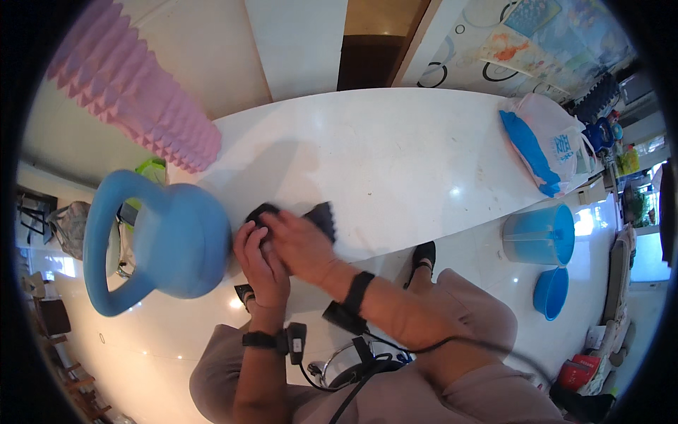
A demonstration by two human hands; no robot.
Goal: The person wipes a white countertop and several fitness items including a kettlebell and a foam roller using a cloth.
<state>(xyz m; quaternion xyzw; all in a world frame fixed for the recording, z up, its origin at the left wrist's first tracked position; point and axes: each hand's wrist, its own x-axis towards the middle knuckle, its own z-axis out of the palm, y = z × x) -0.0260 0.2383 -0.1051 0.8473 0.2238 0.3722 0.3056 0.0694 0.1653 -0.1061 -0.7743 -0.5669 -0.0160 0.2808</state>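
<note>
My right hand (304, 246) reaches over the left end of the white table (392, 159), its fingers on a small black object (262, 212), blurred and partly covered. Close against it, my left hand (265, 267) curls its fingers around the near side of the same object. A dark piece with a serrated edge (324, 220) sticks out behind my right hand; whether it joins the black object I cannot tell. Just left of my hands is a light blue kettlebell (196, 241), its handle towards the left. Beyond it a pink spiked foam roller (153, 106) stands upright.
A white and blue plastic bag (545, 143) lies at the table's right end. On the floor to the right are a blue bucket (529, 236) and a blue basin (548, 294). Cables (466, 342) run from the wrist straps across my lap. A green item (152, 169) shows behind the kettlebell.
</note>
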